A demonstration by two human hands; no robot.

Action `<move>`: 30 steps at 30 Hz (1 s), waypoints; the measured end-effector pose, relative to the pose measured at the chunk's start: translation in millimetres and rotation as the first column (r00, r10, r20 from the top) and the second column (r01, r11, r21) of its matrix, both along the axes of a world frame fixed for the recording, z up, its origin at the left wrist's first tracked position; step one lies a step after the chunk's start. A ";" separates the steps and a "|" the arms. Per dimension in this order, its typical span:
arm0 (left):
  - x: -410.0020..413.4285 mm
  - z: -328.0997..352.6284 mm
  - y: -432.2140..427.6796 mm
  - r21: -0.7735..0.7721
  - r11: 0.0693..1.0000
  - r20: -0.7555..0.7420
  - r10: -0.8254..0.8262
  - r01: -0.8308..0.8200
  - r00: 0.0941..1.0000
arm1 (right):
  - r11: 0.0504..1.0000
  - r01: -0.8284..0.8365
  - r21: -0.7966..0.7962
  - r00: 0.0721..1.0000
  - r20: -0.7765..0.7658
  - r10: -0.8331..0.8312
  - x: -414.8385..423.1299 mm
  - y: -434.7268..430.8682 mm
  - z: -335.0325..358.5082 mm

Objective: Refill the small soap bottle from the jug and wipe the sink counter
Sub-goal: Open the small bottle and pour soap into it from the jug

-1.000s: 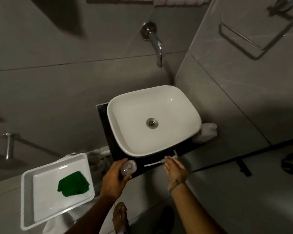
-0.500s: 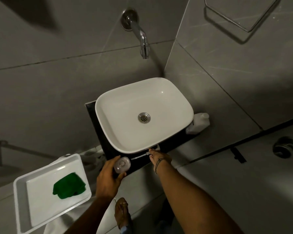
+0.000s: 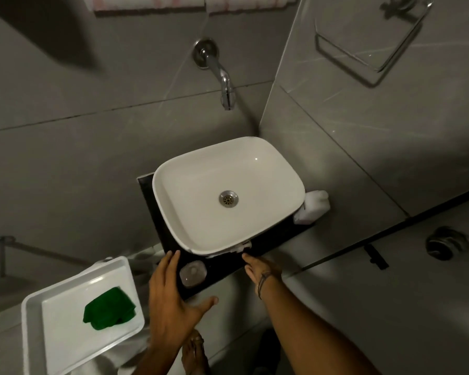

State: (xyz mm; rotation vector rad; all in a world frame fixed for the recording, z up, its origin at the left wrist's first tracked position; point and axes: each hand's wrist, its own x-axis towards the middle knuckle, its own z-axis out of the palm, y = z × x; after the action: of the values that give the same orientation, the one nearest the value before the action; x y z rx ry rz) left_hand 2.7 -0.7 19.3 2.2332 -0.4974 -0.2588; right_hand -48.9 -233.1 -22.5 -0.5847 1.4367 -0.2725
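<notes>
The little soap bottle (image 3: 193, 273) is standing open on the black worktop (image 3: 271, 240) just in front of the basin (image 3: 255, 163), seen from straight above so you only get its round clear top. Looks like thin clear plastic, so I'd guess light, a bit squashy and easy to tip, and probably slick if soap has run down it. Best taken round the body, low down, not by the neck.

Left hand (image 3: 171, 299) is right beside the bottle with fingers spread wide, thumb out toward the near edge, holding nothing. Can't tell if it's grazing the bottle's side or just clear of it. Right hand (image 3: 257, 266) is flat-ish with fingertips at the pump (image 3: 240, 248), which lies on its side under the basin rim. Its grip looks loose, not pinching, but the view's murky.

Jug (image 3: 313, 205) sits well apart at the basin's far right. Green cloth (image 3: 109, 311) waits in the white tray (image 3: 52, 355) off left.
</notes>
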 end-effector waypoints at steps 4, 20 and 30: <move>-26.7 25.2 -26.1 -0.014 0.994 0.231 -0.106 0.112 0.967 | 0.981 -0.043 -0.188 0.996 -0.079 0.029 -25.8 -21.6 5.5; -29.9 41.8 -369.3 0.423 0.825 0.188 -0.485 0.375 0.854 | 0.658 -0.312 -0.685 0.943 -0.307 0.128 -73.8 -207.4 52.5; -12.7 33.4 -418.9 0.459 0.847 0.148 -0.371 0.269 0.917 | 0.576 -0.501 -0.645 0.856 -0.276 0.436 -80.8 -241.0 56.8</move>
State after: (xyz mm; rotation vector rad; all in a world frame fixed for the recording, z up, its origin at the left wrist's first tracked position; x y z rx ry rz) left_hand -10.0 -419.5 52.7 2.6191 -1.0368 -0.3054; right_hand -129.6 -474.1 34.3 -1.6112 1.1641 -0.3681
